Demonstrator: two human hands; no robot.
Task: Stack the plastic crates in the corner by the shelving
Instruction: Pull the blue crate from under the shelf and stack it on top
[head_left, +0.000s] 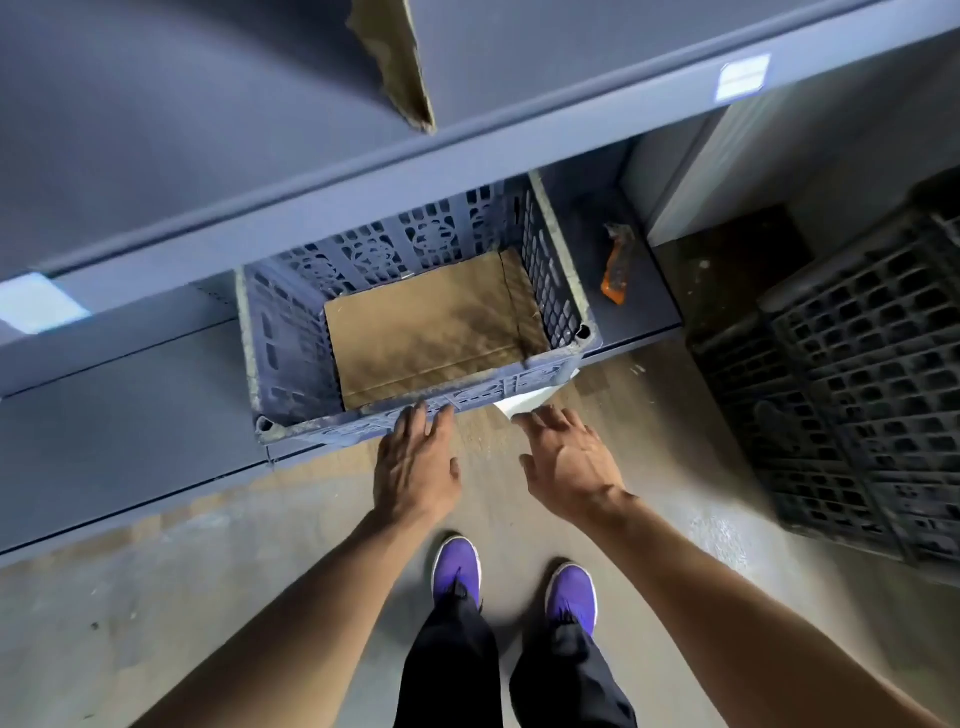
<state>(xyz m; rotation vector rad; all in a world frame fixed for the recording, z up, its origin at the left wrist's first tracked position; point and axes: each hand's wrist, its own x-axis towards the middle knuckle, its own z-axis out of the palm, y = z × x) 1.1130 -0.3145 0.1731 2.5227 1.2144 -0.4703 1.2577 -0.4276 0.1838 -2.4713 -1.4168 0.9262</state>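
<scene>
Since the blue crate (291, 332) is parked on the low shelf (104, 415) at 12 o'clock, with its near rim jutting past the shelf edge, it is judged to be placed ready for pulling out and carrying to the dark crates (857, 389) seen on the floor at 3 o'clock, by the end of the shelving. The left hand (415, 467) is laid with straight fingers against that near rim and nothing is gripped, while the right hand (571, 467) is held spread and empty just beside the crate's near right corner, above a white sheet (524, 402); whether either is touched cannot be told. A cardboard liner (431, 332) is seen lying in the crate's bottom.
</scene>
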